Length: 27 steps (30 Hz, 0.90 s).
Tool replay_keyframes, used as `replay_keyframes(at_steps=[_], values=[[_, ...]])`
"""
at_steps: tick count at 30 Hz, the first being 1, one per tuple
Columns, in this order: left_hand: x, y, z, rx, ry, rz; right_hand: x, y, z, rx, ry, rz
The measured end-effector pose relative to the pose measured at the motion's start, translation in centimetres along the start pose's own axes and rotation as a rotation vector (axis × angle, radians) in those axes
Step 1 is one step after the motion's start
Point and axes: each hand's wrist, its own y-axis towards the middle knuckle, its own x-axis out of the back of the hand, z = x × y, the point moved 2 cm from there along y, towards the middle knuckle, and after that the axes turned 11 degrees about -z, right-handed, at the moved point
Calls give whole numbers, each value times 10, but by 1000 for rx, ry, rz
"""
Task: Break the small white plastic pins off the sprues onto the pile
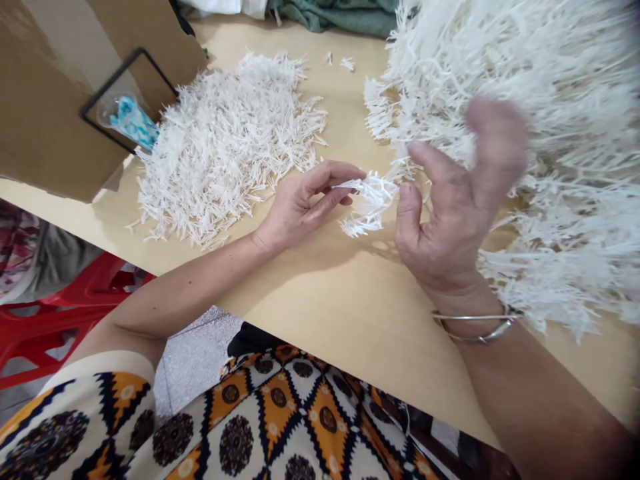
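While both hands work at the middle of the table [350, 313], the left hand [300, 207] lies palm-down with thumb and forefinger pinched on one end of a small white plastic cluster [370, 200]. Right hand [450, 213] stands at 3 o'clock from the cluster, palm toward the camera; its thumb and forefinger touch the other end of the cluster, remaining fingers raised, spread and blurred. A metal bangle [480, 327] circles the right wrist.

Cluster sits near table centre, between the hands, just beside the large heap [550, 133] of joined white pieces at 1 to 3 o'clock; whether it is still attached to that heap cannot be told. Loose pile [225, 140] of short white sticks lies at 10 o'clock, well apart from the heap. Cardboard box [55, 93] at 9 to 10 o'clock, touching the pile's edge. Red stool [55, 313] below the table's edge at 8 o'clock.
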Motion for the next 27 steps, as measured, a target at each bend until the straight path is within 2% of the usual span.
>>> replay_keyframes(at_steps=[3,8,11,16,21,24,27], values=[[0,-1,0,-9,-47,31,-6,2,2,76,41,-55],[-2,-3,-2,-57,-32,5,-19,3,-2,-154,232,87],[-2,-3,-1,-51,-4,-3,-23,4,-10,-220,305,65],[1,-1,0,-64,30,-4,-22,6,-18,-216,318,-63],[0,1,0,-81,97,7,-22,4,-17,-192,315,-26],[-1,1,2,-28,74,-6,-24,2,-17,-178,284,-7],[-3,1,4,31,36,38,-25,0,-18,-164,264,-8]])
